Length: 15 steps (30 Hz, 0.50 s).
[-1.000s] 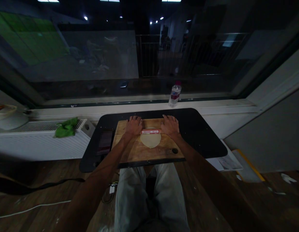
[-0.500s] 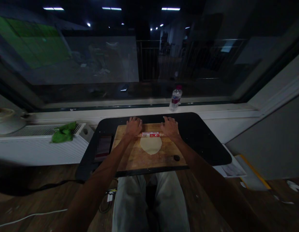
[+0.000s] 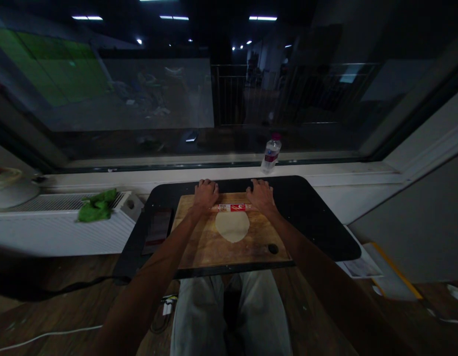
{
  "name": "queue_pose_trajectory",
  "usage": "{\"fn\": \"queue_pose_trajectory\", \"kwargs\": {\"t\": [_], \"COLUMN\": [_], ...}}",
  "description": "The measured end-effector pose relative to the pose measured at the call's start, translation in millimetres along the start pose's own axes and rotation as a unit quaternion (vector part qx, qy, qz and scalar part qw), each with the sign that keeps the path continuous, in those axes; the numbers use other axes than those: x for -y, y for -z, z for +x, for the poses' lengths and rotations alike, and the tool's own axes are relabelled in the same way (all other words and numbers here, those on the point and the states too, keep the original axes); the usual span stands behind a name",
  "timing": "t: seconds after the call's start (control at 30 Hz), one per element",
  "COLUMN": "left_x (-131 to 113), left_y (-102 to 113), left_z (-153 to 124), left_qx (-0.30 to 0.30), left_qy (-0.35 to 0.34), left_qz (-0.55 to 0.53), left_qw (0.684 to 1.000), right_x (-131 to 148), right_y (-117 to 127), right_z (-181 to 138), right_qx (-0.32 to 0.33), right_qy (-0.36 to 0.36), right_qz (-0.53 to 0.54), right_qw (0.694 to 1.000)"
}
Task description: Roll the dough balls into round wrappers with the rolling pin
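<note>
A flat round of pale dough lies on a wooden cutting board, which rests on a black table. A thin rolling pin with a red and white label lies across the far edge of the dough. My left hand presses down on its left end and my right hand on its right end. Both hands have their fingers curled over the pin.
A clear water bottle stands on the white window sill behind the table. A dark phone lies left of the board. A green cloth sits on the white radiator at left. Papers lie on the floor at right.
The rolling pin has rolled away from me, from the middle of the dough to its far edge, with both hands moving along. More of the dough shows now.
</note>
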<state>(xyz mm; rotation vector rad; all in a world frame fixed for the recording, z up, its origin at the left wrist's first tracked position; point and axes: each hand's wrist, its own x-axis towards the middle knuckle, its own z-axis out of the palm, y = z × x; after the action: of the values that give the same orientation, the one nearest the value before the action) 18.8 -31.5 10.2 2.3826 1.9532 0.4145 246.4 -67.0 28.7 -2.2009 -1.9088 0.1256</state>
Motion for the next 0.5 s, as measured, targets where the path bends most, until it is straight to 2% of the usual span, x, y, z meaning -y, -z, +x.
{"fn": "queue_pose_trajectory", "kwargs": {"t": [0.23,0.5], "left_x": [0,-1], "left_y": [-2,1], "left_z": [-1,-15], "left_qx": [-0.005,0.007], "left_qy": [0.003,0.024], "left_qz": [0.004,0.004], "left_qw": [1.000,1.000], "right_x": [1,-2], "right_y": [0,-1], "right_z": [0,-11], "right_qx": [-0.004,0.007], "right_qy": [0.007,0.018], "right_qz": [-0.009,-0.024], "right_qw": [1.000,1.000]}}
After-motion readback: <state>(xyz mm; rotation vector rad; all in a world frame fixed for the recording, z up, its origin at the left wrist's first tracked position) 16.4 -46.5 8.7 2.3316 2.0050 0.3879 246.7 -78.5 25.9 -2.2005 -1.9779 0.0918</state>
